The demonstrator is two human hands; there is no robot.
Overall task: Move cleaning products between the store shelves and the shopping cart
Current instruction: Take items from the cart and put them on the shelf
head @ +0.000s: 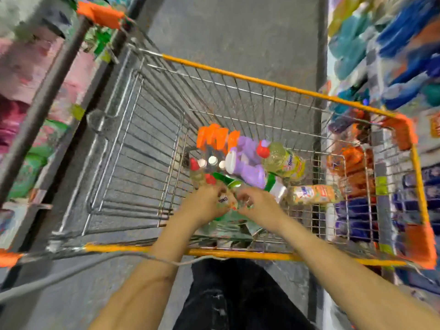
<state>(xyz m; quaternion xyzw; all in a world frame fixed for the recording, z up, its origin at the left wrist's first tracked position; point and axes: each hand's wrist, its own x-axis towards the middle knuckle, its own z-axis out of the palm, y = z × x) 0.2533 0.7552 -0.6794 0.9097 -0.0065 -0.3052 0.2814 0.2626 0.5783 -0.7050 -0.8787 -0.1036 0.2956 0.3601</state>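
L grip (208,203), R grip (259,207) on btl (225,201)

Cannot read the smeared goods on the left shelves (31,67) or right shelves (392,55), cannot tell what lies half hidden between left hand (206,202) and right hand (260,207), perhaps a bottle (225,200), nor follow the forearms (147,282) past the bottom edge.
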